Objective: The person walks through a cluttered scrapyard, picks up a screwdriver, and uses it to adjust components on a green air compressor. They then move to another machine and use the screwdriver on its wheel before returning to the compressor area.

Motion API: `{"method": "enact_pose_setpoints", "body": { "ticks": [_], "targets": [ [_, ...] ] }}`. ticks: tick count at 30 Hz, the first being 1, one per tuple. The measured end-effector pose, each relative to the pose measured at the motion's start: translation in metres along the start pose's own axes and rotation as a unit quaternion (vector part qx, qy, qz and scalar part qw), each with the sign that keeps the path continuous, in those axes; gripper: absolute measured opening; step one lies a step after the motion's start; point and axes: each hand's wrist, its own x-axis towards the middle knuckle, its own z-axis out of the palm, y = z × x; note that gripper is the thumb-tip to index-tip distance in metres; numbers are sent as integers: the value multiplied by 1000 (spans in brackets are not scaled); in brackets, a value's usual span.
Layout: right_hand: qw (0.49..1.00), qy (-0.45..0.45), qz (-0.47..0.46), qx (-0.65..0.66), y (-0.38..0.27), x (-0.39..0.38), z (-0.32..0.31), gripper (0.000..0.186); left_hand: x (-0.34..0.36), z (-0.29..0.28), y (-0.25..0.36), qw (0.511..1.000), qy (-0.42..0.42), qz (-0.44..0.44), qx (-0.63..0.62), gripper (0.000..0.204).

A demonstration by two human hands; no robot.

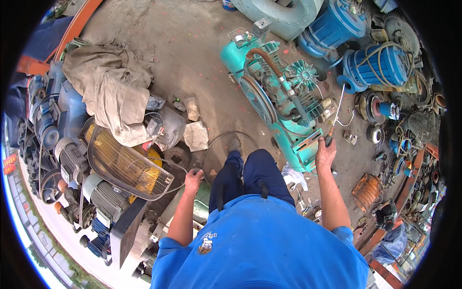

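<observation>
My right hand is closed around the dark handle of a long screwdriver, its thin shaft pointing away from me. It is beside the near end of a green air compressor. The compressor has a belt wheel, a finned pump, a brown hose and a pressure gauge. At my left, my left hand has its fingers curled at a thin curved rod on the end of a wire-mesh guard. The guard is tilted, with something yellow behind it. My palm hides the exact grip.
Electric motors crowd the left, below a draped tan cloth. Stone blocks and a thin hoop lie by my feet. Blue motors stand at the far right, with a rusty coil and scattered parts nearer me.
</observation>
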Motion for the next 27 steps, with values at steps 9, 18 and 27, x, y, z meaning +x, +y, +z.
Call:
{"method": "enact_pose_setpoints", "body": {
  "ticks": [9, 18, 27],
  "targets": [
    [976, -67, -170, 118, -157, 25, 68, 23, 8, -45, 2, 995, 65, -58, 38, 29],
    [982, -86, -135, 103, -214, 72, 150, 22, 61, -53, 137, 992, 41, -84, 80, 30],
    [991, -83, 19, 100, -226, 72, 163, 21, 123, -16, 313, 991, -5, 35, 128, 28]
  ]
}}
